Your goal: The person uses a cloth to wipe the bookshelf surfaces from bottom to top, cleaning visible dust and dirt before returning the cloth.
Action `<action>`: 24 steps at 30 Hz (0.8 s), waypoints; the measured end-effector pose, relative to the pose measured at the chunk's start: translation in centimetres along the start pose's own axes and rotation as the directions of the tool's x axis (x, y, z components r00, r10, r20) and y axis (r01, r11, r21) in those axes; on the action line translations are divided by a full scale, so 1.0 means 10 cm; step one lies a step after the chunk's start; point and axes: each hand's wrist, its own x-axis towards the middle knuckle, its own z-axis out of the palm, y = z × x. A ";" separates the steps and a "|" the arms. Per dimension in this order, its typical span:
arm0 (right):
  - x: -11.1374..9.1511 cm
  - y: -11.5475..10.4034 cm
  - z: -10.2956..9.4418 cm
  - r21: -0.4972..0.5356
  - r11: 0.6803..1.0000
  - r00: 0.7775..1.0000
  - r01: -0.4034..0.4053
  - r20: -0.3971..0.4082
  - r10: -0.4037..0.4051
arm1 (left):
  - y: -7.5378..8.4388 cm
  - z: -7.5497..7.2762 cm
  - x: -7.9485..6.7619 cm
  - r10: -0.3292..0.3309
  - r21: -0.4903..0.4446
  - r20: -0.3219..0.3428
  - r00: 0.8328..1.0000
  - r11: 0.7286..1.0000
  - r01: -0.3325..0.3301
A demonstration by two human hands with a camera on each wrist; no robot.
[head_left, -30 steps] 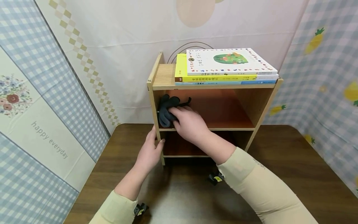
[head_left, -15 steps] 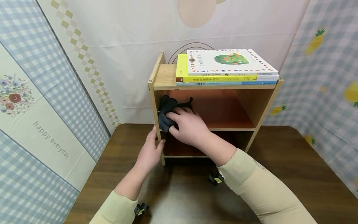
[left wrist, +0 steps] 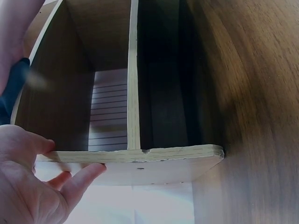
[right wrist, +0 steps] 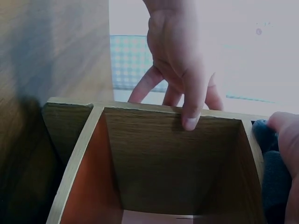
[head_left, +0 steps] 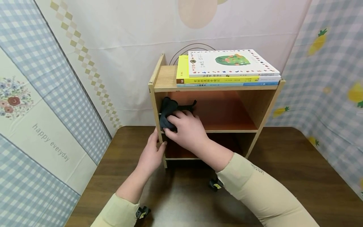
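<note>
In the head view, my right hand (head_left: pixel 188 127) holds a dark grey soft fabric bundle (head_left: pixel 167 115) with rounded, finger-like folds at the left of the shelf's upper compartment. A thin dark strip (head_left: pixel 187 107) sticks out behind the fingers. In the right wrist view, only blue-grey folds of the fabric (right wrist: pixel 273 182) show beside the thumb; the fingertips' far side is hidden. My left hand (head_left: pixel 151 154) grips the left side panel (head_left: pixel 157 110) of the small wooden bookshelf (left wrist: pixel 182 153), thumb on its front edge and fingers along the outer face.
Several books (head_left: pixel 229 66) lie stacked flat on the bookshelf's top. Beneath the upper compartment is a lower one (head_left: pixel 181 149). The shelf stands on a dark wooden table (head_left: pixel 181 195), with patterned cloth walls (head_left: pixel 127 28) behind and at both sides.
My right hand has shifted slightly down and left, its thumb now lower on the bundle. The folds have changed shape and the thin strip has swung a little. The left hand stays put.
</note>
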 end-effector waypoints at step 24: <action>-0.33 0.36 -0.22 0.187 0.979 0.991 0.079 -0.119 -0.058 | 0.01 0.01 0.00 -0.018 0.005 -0.008 1.000 1.000 0.018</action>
